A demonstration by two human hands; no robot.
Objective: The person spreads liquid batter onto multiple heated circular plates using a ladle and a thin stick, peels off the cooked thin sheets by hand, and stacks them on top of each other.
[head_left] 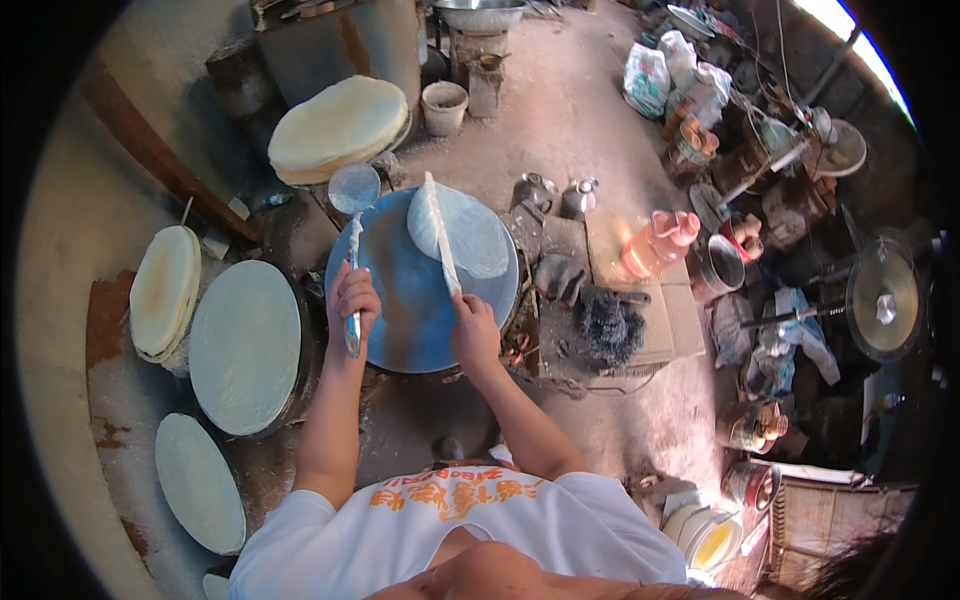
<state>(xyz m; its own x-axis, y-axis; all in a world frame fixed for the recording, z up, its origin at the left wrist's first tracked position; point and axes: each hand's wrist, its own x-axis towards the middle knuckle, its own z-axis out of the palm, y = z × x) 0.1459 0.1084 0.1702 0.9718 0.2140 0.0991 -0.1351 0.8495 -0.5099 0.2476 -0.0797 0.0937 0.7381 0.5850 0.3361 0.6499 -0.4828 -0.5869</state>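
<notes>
My left hand (356, 296) is closed around the handle of a ladle (354, 188). The ladle's round bowl sits over the far left rim of a round griddle (400, 300). In my right hand (475, 330) is a long, thin spreading stick (440, 225), coated with pale batter and pointing away from me. The stick crosses a whitish patch of batter (475, 245) on the far right part of the griddle. Whether its edge touches the batter, I cannot tell. A darker band runs down the griddle's middle.
Stacked flat round pancakes (338, 128) lie beyond the griddle, with another stack (165, 292) at left. Pale discs (245, 345) stand near my left arm. To the right are a pink jug (662, 243), a dark bristly clump (610, 325), and cardboard (665, 315).
</notes>
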